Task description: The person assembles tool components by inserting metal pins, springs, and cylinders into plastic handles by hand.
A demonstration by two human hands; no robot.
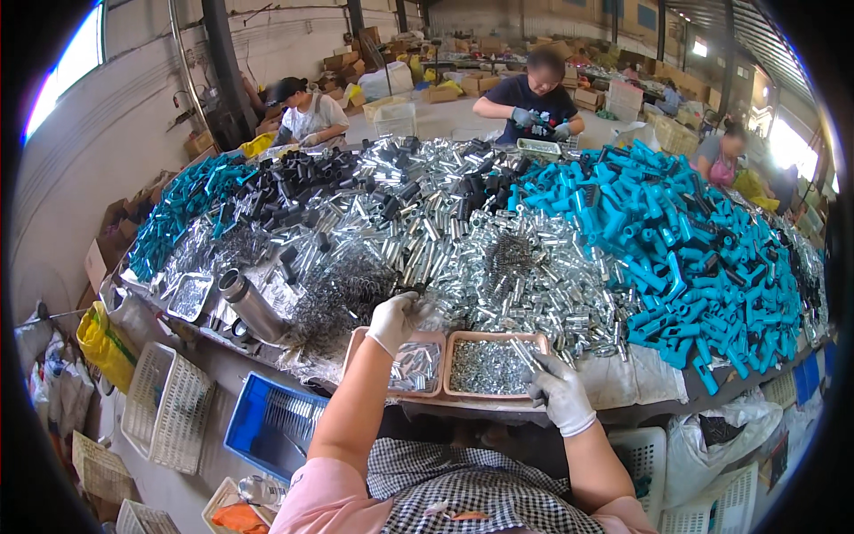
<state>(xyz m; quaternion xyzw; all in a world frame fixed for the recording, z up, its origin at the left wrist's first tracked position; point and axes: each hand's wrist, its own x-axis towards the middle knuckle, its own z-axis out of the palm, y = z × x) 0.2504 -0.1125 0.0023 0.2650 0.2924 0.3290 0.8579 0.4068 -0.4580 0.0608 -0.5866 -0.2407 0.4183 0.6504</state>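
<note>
Reaching out by the trays point(489, 394)
Left hand point(393, 322) stretches forward, its grip impossible to tell; right hand point(562, 393), angled inward, grasps metal parts point(523, 356).

Two pink trays point(498, 395), perhaps two held tubes point(525, 355)

To my left I see a steel vacuum flask point(252, 307); lower down, a blue plastic crate point(249, 423) sits near a pale perforated basket point(191, 429), with a yellow sack point(108, 349) just beyond; low on my right bulges a translucent plastic bag point(725, 438); across from me is a co-worker in a dark T-shirt point(525, 96); another in a dark cap point(313, 114) is farther left; behind them are cardboard boxes point(589, 100).
</note>
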